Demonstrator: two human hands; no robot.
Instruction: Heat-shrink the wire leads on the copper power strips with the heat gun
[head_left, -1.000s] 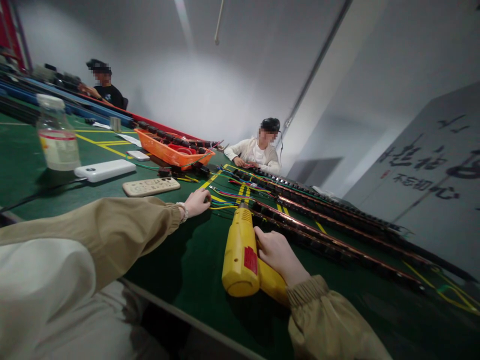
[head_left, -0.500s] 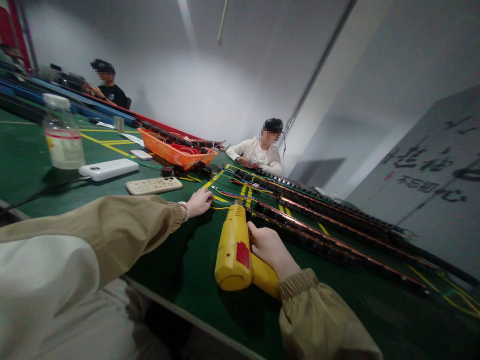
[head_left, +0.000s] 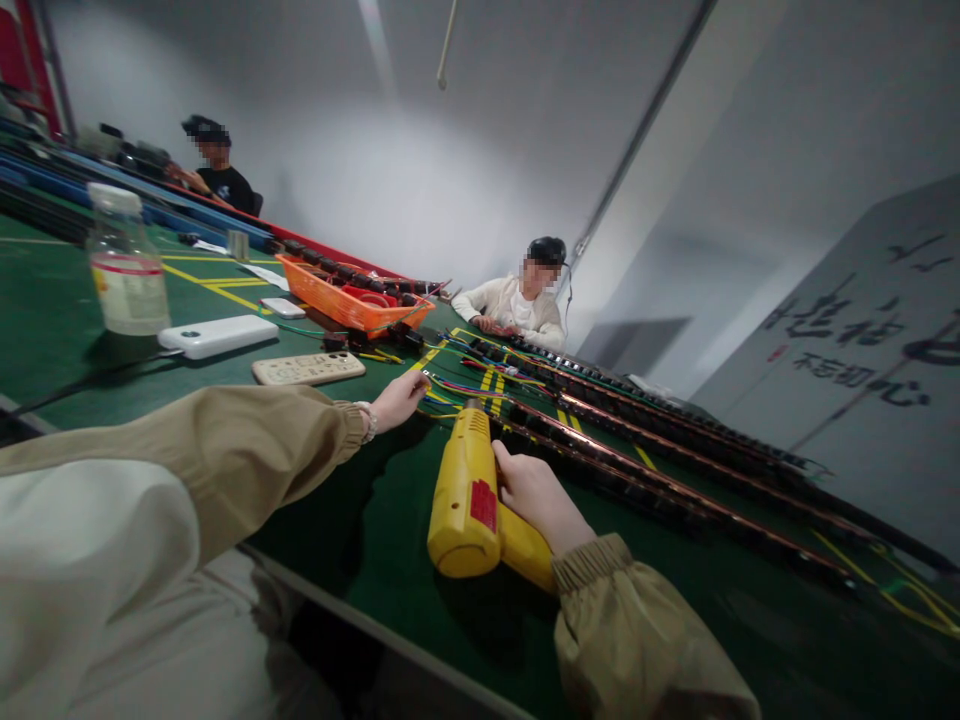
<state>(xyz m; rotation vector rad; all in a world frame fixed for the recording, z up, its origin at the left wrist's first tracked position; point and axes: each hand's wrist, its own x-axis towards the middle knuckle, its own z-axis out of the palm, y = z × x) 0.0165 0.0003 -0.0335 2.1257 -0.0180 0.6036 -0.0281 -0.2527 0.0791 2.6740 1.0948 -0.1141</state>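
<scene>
My right hand is wrapped round the handle of a yellow heat gun, which has a red label on its side. Its nozzle points away from me, at a bundle of thin coloured wires. To the left of the nozzle, my left hand is closed in a pinch on the ends of the wires; the exact fingertip grip is small and partly hidden. From the wires, a long copper-coloured strip with black parts runs off to the right across the green table.
More long strips lie behind. An orange basket holds black parts. A patterned phone, a white power bank with a cable and a bottle stand left. Two people sit across the table.
My left hand has shifted slightly up and away from me at the wire ends. The heat gun in my right hand has barely moved.
</scene>
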